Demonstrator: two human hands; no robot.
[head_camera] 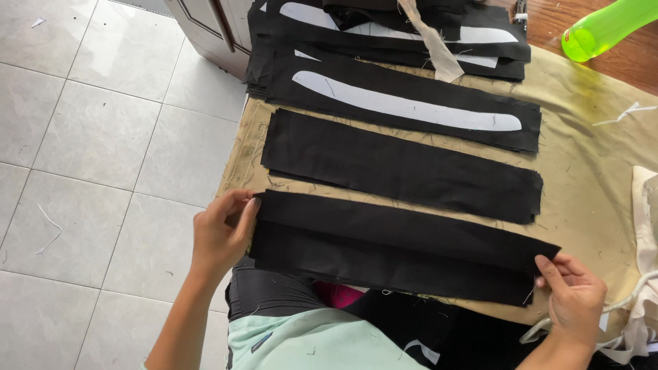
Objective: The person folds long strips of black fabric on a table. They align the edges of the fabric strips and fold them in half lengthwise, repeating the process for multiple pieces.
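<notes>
Hands hold one long black cloth strip (pixel 404 253) by its two ends, so it stays flat and straight. The left hand (pixel 221 233) pinches the end at lower left. The right hand (pixel 574 294) pinches the end at lower right. The strip lies between them on the desk (pixel 589 171), below the other black strips (pixel 401 168).

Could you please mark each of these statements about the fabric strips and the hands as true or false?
1. Both hands hold the nearest black strip by its ends. True: left hand, right hand.
2. The strip with the white curved piece lies nearest the person. False: it lies beyond the plain strip.
3. A green bottle lies at the far right. True.
4. The floor is wooden. False: it has pale tiles.
</notes>
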